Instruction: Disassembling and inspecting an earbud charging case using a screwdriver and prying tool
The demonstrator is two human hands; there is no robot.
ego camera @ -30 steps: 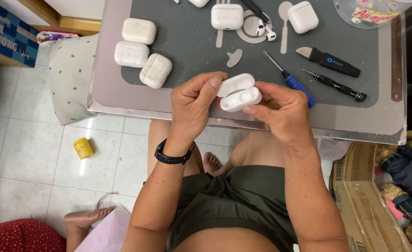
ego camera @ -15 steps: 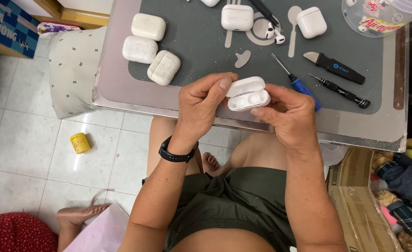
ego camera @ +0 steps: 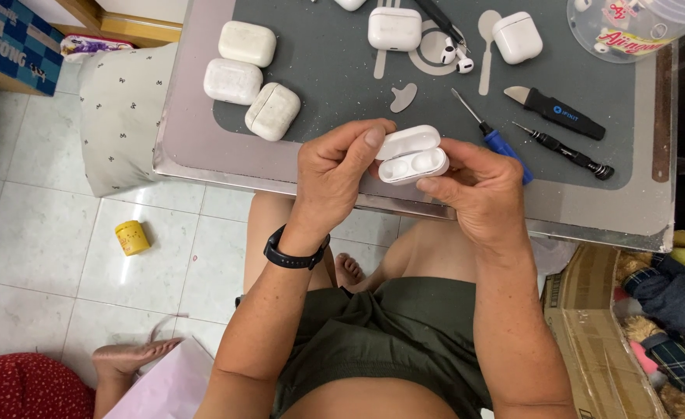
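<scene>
Both hands hold one white earbud charging case point(ego camera: 411, 157) above the near edge of the low table point(ego camera: 195, 140). Its lid stands open and both sockets look empty. My left hand point(ego camera: 335, 174), with a black band on the wrist, grips the case's left side, thumb on the lid. My right hand point(ego camera: 482, 190) cups it from the right and below. Three worn white cases point(ego camera: 273, 111) lie on the grey mat point(ego camera: 335, 70) to the left. Two more cases point(ego camera: 394, 29) and loose earbuds point(ego camera: 457, 56) lie farther back.
A blue-handled screwdriver point(ego camera: 498, 140), a black screwdriver point(ego camera: 563, 150) and a black pry tool point(ego camera: 556, 112) lie right of my hands. A clear plastic tub point(ego camera: 637, 23) sits at the back right. A cushion point(ego camera: 117, 116), a yellow jar point(ego camera: 132, 237) and a cardboard box point(ego camera: 598, 334) are around the floor.
The two hands keep hold of the open case with almost no shift. My left thumb has slid a little along the lid.
</scene>
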